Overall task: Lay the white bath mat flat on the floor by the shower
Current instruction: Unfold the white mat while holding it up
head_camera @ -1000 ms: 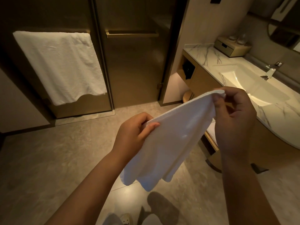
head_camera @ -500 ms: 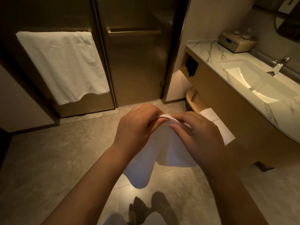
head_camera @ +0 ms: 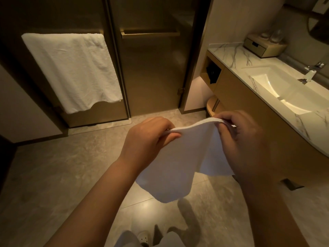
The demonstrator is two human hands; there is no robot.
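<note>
While both hands, left hand (head_camera: 147,138) and right hand (head_camera: 243,145), pinch the white bath mat (head_camera: 178,161) aloft, the floor (head_camera: 71,166) by the shower door (head_camera: 153,72) lies bare; spreading remains.

A dim, warm-lit bathroom has a grey stone-look tile floor (head_camera: 53,175) with a pale sheen on the near tiles. It runs up to a bronze-tinted glass shower door (head_camera: 151,73) with a horizontal bar handle (head_camera: 149,34), and a white towel (head_camera: 71,68) hangs on the panel to its left. To the right a beige wall (head_camera: 227,20) meets a wood-fronted vanity (head_camera: 249,107) with a white veined marble top (head_camera: 229,52) — a lit rectangular sink (head_camera: 267,84), a chrome tap (head_camera: 310,73) and, at the back, a small wooden drawer box (head_camera: 261,48).
</note>
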